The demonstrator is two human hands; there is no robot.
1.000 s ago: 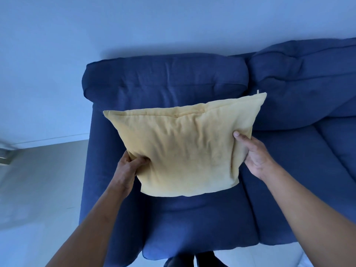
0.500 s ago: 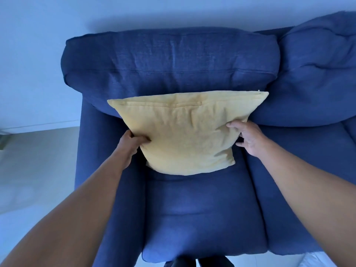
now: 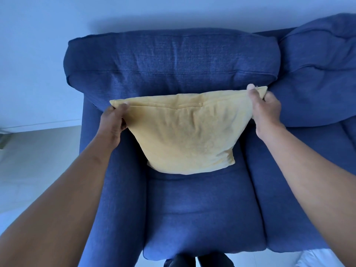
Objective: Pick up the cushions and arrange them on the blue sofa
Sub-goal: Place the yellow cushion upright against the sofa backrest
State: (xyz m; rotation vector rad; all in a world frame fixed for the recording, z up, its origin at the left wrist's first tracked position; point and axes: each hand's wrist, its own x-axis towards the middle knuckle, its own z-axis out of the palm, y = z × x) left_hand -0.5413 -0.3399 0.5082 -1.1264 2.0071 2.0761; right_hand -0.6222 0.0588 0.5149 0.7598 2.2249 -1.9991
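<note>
A yellow cushion (image 3: 187, 135) stands on the seat of the blue sofa (image 3: 202, 218), leaning back against the left back cushion (image 3: 171, 62). My left hand (image 3: 113, 120) pinches the yellow cushion's top left corner. My right hand (image 3: 264, 108) grips its top right corner. The cushion's bottom edge rests on the seat. No other loose cushions are in view.
The sofa's left armrest (image 3: 115, 189) runs beside my left forearm. A second blue back cushion (image 3: 317, 78) sits to the right. A pale wall (image 3: 38, 54) stands behind, with light floor (image 3: 34, 160) to the left. My dark shoes (image 3: 198, 262) show at the bottom edge.
The cushion has gone down onto the seat and back against the backrest. Both hands have shifted from its sides up to its top corners.
</note>
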